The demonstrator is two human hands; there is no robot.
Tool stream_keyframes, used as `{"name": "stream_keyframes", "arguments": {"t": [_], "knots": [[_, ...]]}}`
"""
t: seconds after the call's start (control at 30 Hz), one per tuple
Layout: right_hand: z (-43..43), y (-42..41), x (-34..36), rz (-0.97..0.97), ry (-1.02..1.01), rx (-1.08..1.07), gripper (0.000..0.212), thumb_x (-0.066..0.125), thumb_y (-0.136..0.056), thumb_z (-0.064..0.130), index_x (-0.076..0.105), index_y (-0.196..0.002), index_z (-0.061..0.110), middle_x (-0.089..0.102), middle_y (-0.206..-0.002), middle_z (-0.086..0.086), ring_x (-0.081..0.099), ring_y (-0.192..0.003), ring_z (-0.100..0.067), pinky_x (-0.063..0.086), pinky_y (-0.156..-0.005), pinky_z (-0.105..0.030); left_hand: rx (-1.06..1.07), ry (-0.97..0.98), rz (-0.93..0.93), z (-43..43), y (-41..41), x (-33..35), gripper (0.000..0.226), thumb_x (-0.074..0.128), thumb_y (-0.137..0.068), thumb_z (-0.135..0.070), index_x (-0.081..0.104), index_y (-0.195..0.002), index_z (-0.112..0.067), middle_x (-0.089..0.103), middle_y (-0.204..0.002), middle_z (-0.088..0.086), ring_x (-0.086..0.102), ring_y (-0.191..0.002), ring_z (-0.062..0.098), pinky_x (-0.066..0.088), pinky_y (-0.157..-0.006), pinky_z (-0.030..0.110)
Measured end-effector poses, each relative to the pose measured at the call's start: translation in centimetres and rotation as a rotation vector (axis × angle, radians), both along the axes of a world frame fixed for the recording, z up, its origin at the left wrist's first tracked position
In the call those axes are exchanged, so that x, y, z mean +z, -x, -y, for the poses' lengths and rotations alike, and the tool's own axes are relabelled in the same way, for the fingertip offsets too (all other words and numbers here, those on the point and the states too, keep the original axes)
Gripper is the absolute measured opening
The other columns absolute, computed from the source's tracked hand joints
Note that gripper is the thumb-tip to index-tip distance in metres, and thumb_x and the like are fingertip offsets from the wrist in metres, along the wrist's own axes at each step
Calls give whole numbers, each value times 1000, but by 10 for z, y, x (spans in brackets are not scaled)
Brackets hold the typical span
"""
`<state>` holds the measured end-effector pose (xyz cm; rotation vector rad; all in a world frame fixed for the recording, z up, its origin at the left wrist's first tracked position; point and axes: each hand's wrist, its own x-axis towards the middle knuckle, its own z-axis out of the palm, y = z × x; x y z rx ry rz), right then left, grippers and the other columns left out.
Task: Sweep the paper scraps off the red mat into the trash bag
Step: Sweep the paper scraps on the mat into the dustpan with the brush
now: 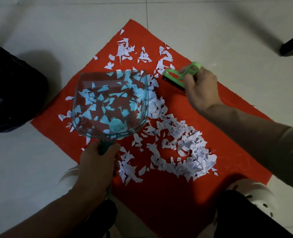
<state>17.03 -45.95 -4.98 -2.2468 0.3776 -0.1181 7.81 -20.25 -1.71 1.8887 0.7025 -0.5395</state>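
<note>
- the paper scraps lie all over the red mat. the thickest band runs from the middle down toward the near right side, and a thinner scatter sits at the far corner.
- more scraps show blue through the clear teal dustpan. i cannot tell whether they lie inside it or on the mat beneath it.
- the dustpan sits over the left half of the mat with its open mouth facing away from me. i judge it is placed there so scraps can be pushed in from the far and right sides.
- my left hand has its fingers wrapped round the dustpan's handle at the near end, which steadies the pan.
- my right hand is curled round the loop handle of the green brush. its dark bristles are down on the mat just right of the pan's mouth, beside the far scraps, angled to drag them toward the pan.
- the black trash bag slumps on the pale tiled floor at the mat's left edge, near enough for tipping the pan.
- a white shoe rests at the mat's near right edge.
- most scraps remain on the mat, so i judge the job to be at an early stage.
</note>
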Motion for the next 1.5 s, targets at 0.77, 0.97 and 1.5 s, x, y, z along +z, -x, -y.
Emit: {"name": "stream_keyframes", "arguments": {"t": [0.77, 0.97, 1.5], "knots": [[9, -21, -17, -39, 96, 7, 26, 48, -95, 12, 66, -112, 11, 59, -76, 0, 42, -51, -4, 30, -46, -14, 14, 24, -24, 3, -13, -2, 9, 60, -92, -19, 63, -95, -12, 60, -66, 6, 51, -50, 13, 44, -44, 23], [0, -15, -14, 38, 4, 33, 27, 46, -90, 15, 71, -100, 16, 66, -79, -3, 53, -56, -24, 42, -51, -30, -3, -1, -29, 2, -18, -4, 13, 59, -92, -19, 63, -95, -7, 60, -67, 7, 51, -49, 13, 43, -42, 20], [11, -56, -23, -49, 188, 53, 29, 43, -96, 11, 64, -116, 8, 67, -90, -12, 55, -66, -23, 44, -61, -34, 28, 36, -34, 7, -34, -2, 10, 59, -92, -17, 62, -95, -8, 57, -61, 7, 49, -42, 13, 44, -38, 19]]}}
